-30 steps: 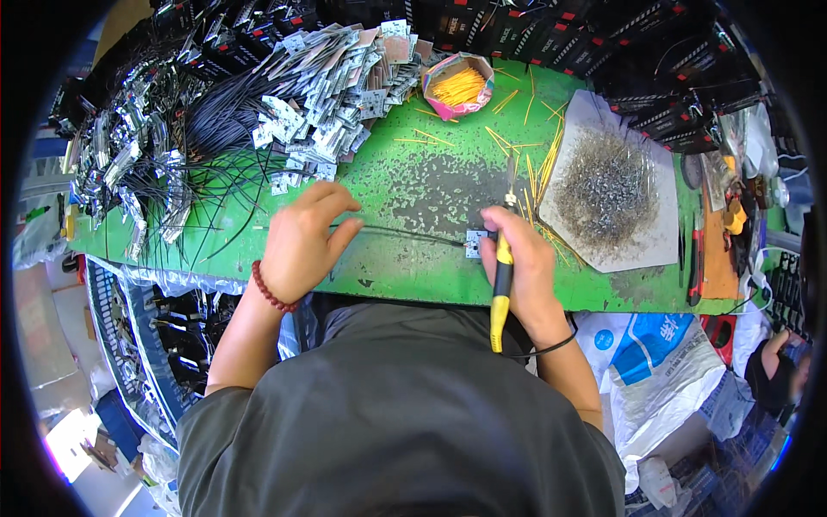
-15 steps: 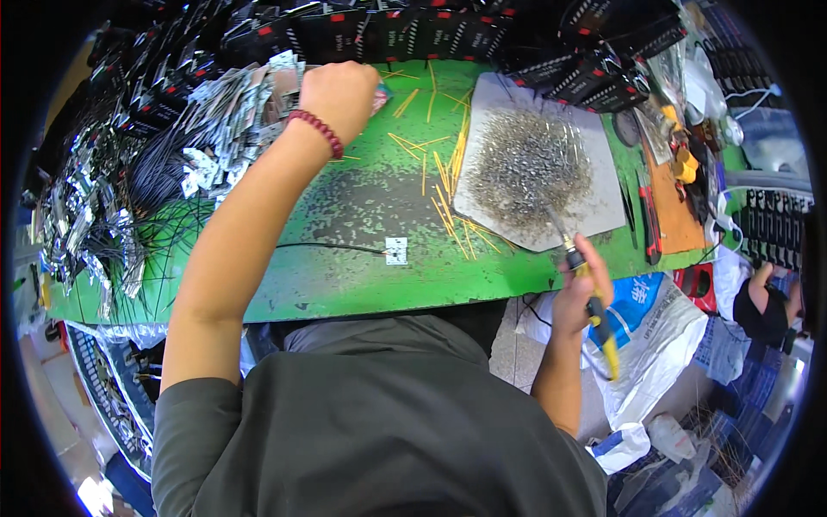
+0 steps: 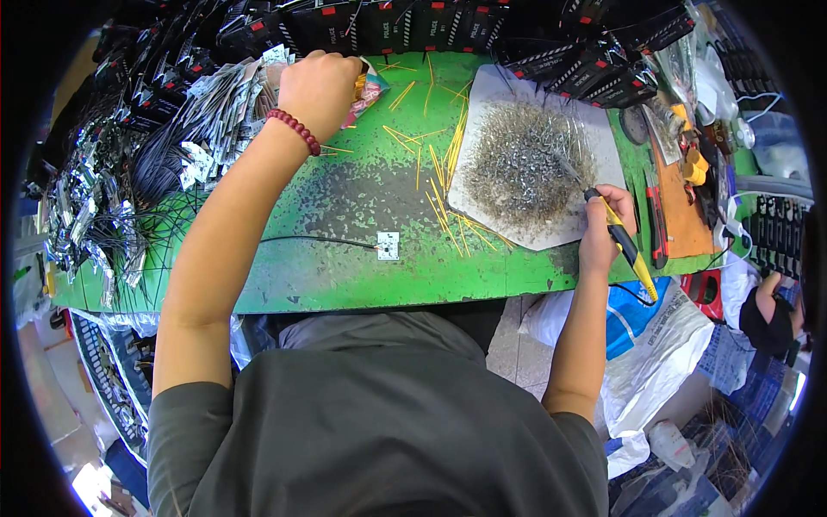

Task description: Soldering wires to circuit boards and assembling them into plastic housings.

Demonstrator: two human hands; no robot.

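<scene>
My right hand (image 3: 603, 226) grips a yellow-and-black soldering iron (image 3: 636, 258). Its metal tip reaches over a heap of dark and silvery solder bits (image 3: 525, 164), which lies on a pale slab (image 3: 605, 138). At the far left of the bench my left hand (image 3: 319, 90) is curled, its fingertips mostly hidden, beside a pink-and-teal packet (image 3: 370, 93). What it holds, if anything, cannot be made out. A small white square circuit board (image 3: 388, 246) with a black wire (image 3: 314, 238) attached lies on the green bench (image 3: 345, 289) in front of me.
Thin yellow wires (image 3: 439, 164) are scattered left of the slab. Stacked metal-like strips (image 3: 228, 108) and bundled black wires (image 3: 155, 177) fill the left side. Black printed pieces (image 3: 413, 30) line the back. Red-handled pliers (image 3: 656, 220) lie to the right; a white-and-blue sack (image 3: 646, 370) sits below.
My right hand has moved up and right, and the iron's tip now reaches farther into the solder heap. My left hand has shifted slightly left, showing more of the packet.
</scene>
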